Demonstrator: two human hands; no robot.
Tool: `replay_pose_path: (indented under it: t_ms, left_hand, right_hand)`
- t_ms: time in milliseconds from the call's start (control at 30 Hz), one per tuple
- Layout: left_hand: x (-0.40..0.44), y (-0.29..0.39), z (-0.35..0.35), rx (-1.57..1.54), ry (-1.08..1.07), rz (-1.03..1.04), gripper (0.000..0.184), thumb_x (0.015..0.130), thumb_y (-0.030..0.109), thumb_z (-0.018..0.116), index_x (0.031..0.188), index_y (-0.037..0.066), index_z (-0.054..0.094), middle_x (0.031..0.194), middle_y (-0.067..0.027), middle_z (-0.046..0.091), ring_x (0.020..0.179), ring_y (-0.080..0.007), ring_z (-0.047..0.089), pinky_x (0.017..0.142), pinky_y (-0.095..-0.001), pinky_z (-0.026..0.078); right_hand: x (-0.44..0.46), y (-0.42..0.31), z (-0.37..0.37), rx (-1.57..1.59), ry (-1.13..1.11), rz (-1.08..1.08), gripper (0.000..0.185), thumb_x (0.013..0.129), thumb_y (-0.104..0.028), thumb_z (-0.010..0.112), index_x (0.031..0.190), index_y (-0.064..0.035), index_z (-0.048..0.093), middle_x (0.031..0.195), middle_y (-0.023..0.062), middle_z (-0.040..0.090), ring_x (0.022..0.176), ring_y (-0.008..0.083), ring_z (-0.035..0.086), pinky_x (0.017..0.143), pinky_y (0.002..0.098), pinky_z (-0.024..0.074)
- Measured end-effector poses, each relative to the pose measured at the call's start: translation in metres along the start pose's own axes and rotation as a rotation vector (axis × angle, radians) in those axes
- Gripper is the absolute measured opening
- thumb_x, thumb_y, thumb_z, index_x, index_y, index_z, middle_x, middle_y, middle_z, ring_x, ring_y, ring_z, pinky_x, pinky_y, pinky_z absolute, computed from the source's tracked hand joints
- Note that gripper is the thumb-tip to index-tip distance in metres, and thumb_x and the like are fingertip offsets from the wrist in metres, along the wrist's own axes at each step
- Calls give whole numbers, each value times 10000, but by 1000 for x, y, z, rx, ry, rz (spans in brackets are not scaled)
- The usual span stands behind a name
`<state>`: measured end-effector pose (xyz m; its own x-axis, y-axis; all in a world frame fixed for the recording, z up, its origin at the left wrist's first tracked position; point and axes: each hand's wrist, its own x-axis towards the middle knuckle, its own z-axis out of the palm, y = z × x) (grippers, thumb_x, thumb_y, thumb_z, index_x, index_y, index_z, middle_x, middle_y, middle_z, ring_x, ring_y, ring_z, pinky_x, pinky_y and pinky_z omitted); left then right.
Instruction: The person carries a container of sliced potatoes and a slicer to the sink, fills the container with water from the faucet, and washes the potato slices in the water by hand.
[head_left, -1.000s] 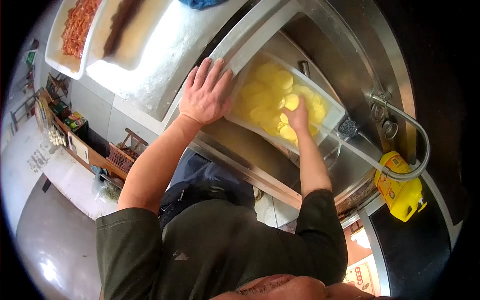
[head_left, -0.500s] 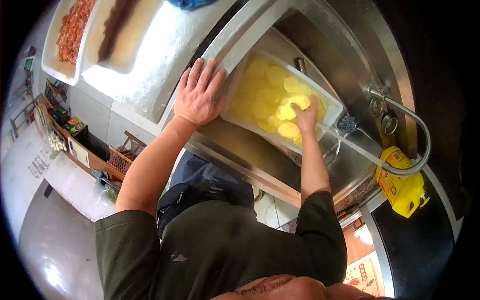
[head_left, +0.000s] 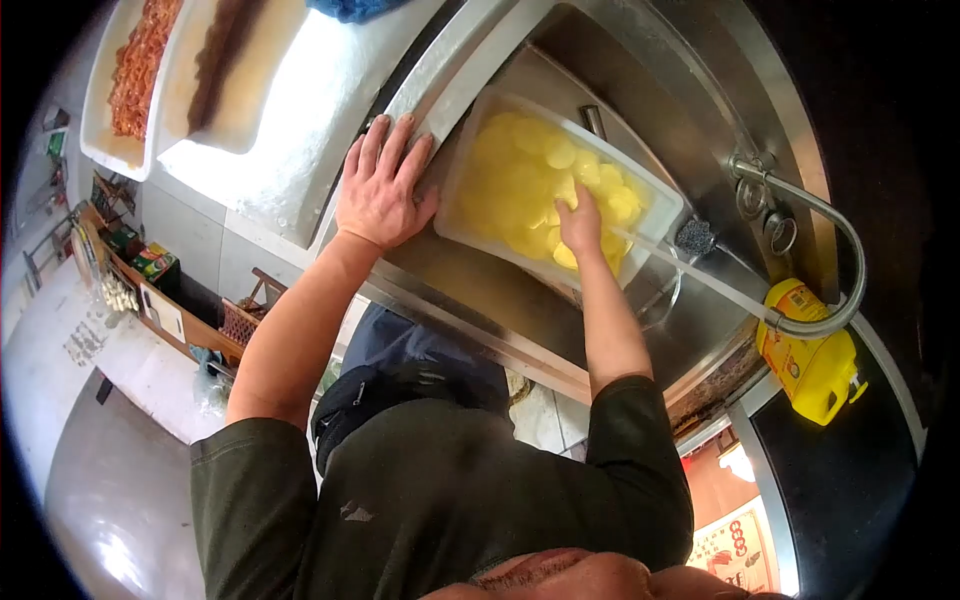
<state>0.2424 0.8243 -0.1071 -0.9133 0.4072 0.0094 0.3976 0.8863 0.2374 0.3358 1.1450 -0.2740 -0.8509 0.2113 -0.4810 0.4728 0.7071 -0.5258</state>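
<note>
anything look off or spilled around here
Two things: a ragged pale patch on the dark shirt, odd against the plain cloth (stain or tear, I can't tell), and a mottled brown strip beside the sink's cleaner metal. I see no spill around the white tub of yellow slices.

We look through a fisheye view: black corners, the sink rim [head_left: 450,65] bowed. Glare whitens the counter [head_left: 305,125] at upper left, and a highlight burns on the metal surface [head_left: 118,555] at lower left. At lower right we see a lamp [head_left: 738,462] glowing. The submerged yellow slices [head_left: 510,165] look hazy to us.
</note>
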Motion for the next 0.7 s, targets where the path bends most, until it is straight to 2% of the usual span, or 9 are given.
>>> replay_pose_path:
  t_ms: [100, 200, 233, 333, 367, 467, 567, 667, 700]
  left_hand:
    - [1, -1, 0, -1, -21, 10, 622, 743, 290, 689, 1326, 145, 526, 1459, -125, 428, 1360, -364, 361, 1103, -492, 304]
    - [0, 0, -1, 4, -63, 7, 626, 780, 283, 674, 1361, 124, 503, 1482, -139, 396, 1391, -377, 319, 1124, -505, 285]
    - [-1, 1, -1, 10, -70, 1, 625, 783, 279, 670, 1364, 124, 499, 1485, -138, 392, 1393, -377, 315, 1125, -505, 284]
    - [-1, 2, 0, 22, -83, -4, 637, 786, 273, 663, 1379, 126, 483, 1494, -134, 380, 1403, -375, 301, 1131, -506, 280]
    - [0, 2, 1, 29, -81, -4, 644, 786, 272, 662, 1385, 126, 477, 1498, -133, 376, 1406, -374, 295, 1133, -506, 278]
    - [0, 2, 1, 8, -75, -1, 658, 787, 275, 657, 1398, 131, 461, 1507, -130, 366, 1417, -370, 281, 1142, -505, 266]
    - [1, 4, 2, 54, -24, 9, 614, 745, 276, 687, 1320, 124, 536, 1461, -127, 424, 1358, -372, 367, 1095, -489, 318]
    - [-1, 3, 3, 28, -84, -7, 653, 793, 272, 654, 1399, 134, 455, 1511, -129, 359, 1418, -375, 274, 1143, -508, 263]
    - [-2, 3, 3, 31, -84, -4, 651, 795, 271, 653, 1399, 131, 455, 1511, -131, 357, 1417, -378, 274, 1142, -509, 262]
  right_hand:
    - [-6, -6, -7, -64, -27, 90, 492, 902, -392, 631, 1133, 40, 602, 1033, 275, 650, 999, 461, 599, 896, 485, 466]
    - [-13, -7, -44, -173, 120, 317, 486, 904, -419, 626, 1029, 50, 615, 927, 267, 663, 917, 472, 612, 850, 505, 468]
    - [-14, 5, -49, -62, 108, 388, 528, 874, -418, 669, 1144, 29, 587, 1074, 276, 638, 1023, 452, 587, 898, 488, 460]
    - [-27, 21, -56, -302, 318, 158, 693, 847, -473, 672, 1359, -47, 482, 1313, 264, 508, 1222, 434, 476, 1023, 481, 400]
    - [-26, 23, -58, -268, 243, 170, 795, 809, -431, 727, 1439, -87, 386, 1449, 258, 369, 1324, 434, 369, 1081, 477, 355]
    - [-7, 29, -38, -351, 146, 248, 838, 790, -385, 758, 1458, -77, 355, 1474, 260, 353, 1349, 414, 356, 1098, 478, 344]
    - [17, 51, -12, -284, 157, 96, 719, 761, -362, 777, 1336, -37, 492, 1391, 238, 478, 1289, 400, 444, 1053, 456, 390]
    - [24, 46, -45, 98, -130, 164, 604, 783, -354, 760, 1253, -21, 577, 1310, 228, 564, 1232, 393, 511, 1029, 434, 412]
    - [15, 45, -51, 122, -41, 173, 566, 797, -349, 750, 1228, -17, 594, 1268, 222, 592, 1199, 388, 537, 1010, 428, 425]
